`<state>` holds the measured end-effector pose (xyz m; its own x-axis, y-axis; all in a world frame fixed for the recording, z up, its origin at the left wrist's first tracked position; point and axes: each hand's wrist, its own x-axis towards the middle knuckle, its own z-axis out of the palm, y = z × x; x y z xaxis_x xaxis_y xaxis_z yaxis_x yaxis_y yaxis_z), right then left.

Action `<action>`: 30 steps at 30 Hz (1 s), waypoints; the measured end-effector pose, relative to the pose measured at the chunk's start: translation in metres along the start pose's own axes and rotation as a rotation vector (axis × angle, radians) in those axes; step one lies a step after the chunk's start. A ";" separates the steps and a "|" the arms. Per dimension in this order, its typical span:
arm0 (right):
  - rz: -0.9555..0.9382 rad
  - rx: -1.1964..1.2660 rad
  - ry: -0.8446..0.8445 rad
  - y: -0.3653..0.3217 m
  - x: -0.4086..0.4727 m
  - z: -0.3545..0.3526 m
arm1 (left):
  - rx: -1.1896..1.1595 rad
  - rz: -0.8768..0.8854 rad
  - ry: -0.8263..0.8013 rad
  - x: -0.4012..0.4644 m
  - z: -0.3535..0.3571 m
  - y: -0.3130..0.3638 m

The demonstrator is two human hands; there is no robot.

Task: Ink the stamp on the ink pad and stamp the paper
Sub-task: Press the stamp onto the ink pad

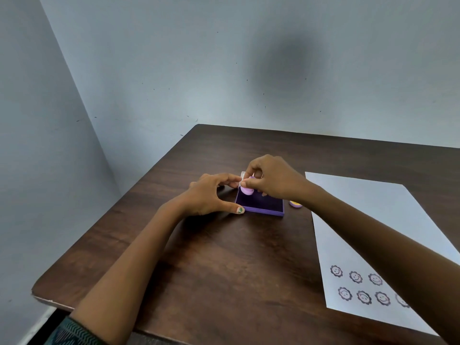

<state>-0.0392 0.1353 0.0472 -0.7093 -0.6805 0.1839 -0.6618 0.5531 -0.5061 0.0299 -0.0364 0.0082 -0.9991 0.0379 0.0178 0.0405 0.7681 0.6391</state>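
Observation:
A purple ink pad (pixel 263 204) lies open on the dark wooden table (pixel 224 257). My right hand (pixel 272 178) pinches a small lilac round stamp (pixel 247 188) over the pad's far left corner, touching or just above the ink. My left hand (pixel 211 195) braces the pad's left side, thumb at its near corner and fingers at the far corner by the white lid edge (pixel 242 174). A white paper (pixel 368 220) lies to the right, with several smiling flower prints (pixel 356 276) near its front edge.
A second small stamp or cap, lilac with a yellow top (pixel 295 204), sits between the pad and the paper. Pale blue walls meet in a corner behind the table. The table's left edge runs diagonally toward me.

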 end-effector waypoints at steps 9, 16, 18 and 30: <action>-0.003 -0.125 -0.008 -0.002 0.006 0.008 | 0.008 -0.001 -0.002 0.000 0.000 0.000; -0.030 -0.141 0.041 -0.008 0.004 0.014 | -0.009 -0.006 -0.005 0.001 0.000 -0.003; -0.052 -0.151 0.076 -0.008 0.001 0.017 | -0.008 -0.012 -0.003 0.002 0.001 -0.003; -0.180 -0.175 0.267 -0.002 -0.015 0.027 | -0.006 -0.017 0.001 0.000 0.001 -0.001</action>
<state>-0.0211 0.1315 0.0225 -0.6006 -0.6376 0.4823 -0.7970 0.5256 -0.2976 0.0301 -0.0363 0.0067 -0.9997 0.0243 0.0081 0.0238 0.7649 0.6437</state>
